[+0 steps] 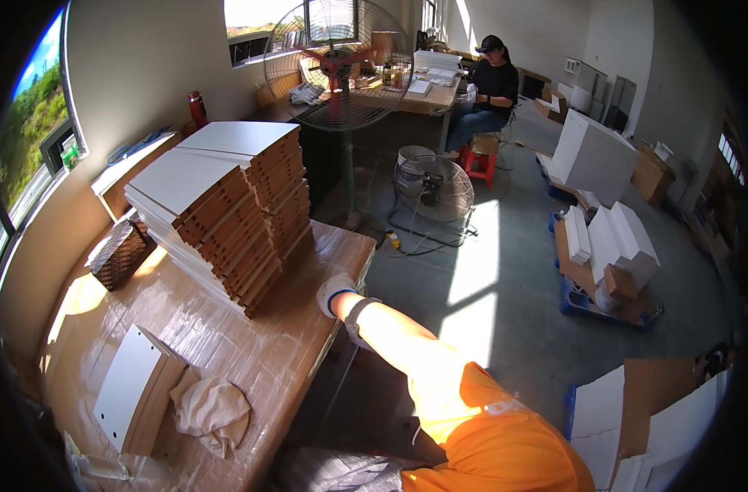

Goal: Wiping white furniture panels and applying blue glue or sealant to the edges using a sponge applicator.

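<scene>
My right hand (335, 293), in a white glove with a blue cuff edge, is at the right edge of a plastic-covered table (296, 328). Its fingers are hidden, so I cannot tell whether they grip anything. A dark band circles that wrist. Left of the hand, white panels with brown, hole-drilled edges rise in two tall stacks (218, 205). Closer to me lie a few white panels (132, 385) with dark holes, beside a crumpled beige cloth (212, 412). My left hand is out of view.
A dark woven basket (121, 252) stands beside the stacks. Beyond the table are a tall fan (339, 70) and a floor fan (433, 189) with trailing cables. A seated person (493, 90) works at a far table. Pallets with white boards (624, 238) line the right side.
</scene>
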`<state>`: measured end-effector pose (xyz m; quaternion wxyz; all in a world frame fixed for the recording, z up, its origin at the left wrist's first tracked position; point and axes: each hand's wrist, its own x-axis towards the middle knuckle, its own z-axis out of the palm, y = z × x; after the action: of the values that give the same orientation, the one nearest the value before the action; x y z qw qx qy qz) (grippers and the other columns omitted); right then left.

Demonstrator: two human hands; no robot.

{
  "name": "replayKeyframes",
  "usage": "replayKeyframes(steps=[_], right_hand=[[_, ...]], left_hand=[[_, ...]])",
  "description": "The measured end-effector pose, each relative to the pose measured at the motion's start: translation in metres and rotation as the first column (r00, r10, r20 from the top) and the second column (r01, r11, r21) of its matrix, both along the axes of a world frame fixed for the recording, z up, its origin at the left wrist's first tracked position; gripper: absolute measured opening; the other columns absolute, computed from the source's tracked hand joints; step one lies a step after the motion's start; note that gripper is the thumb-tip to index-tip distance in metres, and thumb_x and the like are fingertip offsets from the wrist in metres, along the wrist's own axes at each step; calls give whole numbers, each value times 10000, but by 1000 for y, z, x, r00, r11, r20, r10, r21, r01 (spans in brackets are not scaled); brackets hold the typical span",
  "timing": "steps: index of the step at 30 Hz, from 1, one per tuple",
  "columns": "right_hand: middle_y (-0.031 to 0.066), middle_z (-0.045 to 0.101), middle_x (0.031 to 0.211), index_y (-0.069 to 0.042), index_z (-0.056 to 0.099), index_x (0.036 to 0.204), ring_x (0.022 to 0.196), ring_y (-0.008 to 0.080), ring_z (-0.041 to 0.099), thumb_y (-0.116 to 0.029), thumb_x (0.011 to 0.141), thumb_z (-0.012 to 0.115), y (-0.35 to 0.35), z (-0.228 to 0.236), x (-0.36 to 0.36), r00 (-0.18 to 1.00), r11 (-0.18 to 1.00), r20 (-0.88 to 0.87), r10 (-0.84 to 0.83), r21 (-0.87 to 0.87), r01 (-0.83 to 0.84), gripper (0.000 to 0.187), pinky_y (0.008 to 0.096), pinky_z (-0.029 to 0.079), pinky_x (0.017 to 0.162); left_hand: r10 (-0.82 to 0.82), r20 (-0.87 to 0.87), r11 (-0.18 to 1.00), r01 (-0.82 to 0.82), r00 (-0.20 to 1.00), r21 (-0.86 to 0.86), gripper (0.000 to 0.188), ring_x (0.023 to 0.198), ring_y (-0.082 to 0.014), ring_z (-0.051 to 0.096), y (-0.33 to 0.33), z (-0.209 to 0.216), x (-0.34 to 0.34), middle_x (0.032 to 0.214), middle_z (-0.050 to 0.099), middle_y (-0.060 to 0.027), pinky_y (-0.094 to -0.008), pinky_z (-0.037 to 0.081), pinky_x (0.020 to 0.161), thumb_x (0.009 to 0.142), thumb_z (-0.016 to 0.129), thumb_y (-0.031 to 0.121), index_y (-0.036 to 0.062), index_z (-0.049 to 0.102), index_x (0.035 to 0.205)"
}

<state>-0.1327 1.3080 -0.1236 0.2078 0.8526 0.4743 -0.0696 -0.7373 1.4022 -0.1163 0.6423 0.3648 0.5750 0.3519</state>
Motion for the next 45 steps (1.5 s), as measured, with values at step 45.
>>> replayKeyframes(steps=[45], right_hand=[[32, 678, 1037, -127, 691, 1040, 895, 264, 658, -171, 854, 517, 6, 0, -17, 993, 994, 68, -96, -54, 100, 259, 475, 494, 547]], left_hand=[[123, 184, 992, -125, 975, 2, 247, 546, -79, 329, -9, 13, 9, 652, 357, 49, -207, 290, 459, 949, 466, 335, 114, 511, 848]])
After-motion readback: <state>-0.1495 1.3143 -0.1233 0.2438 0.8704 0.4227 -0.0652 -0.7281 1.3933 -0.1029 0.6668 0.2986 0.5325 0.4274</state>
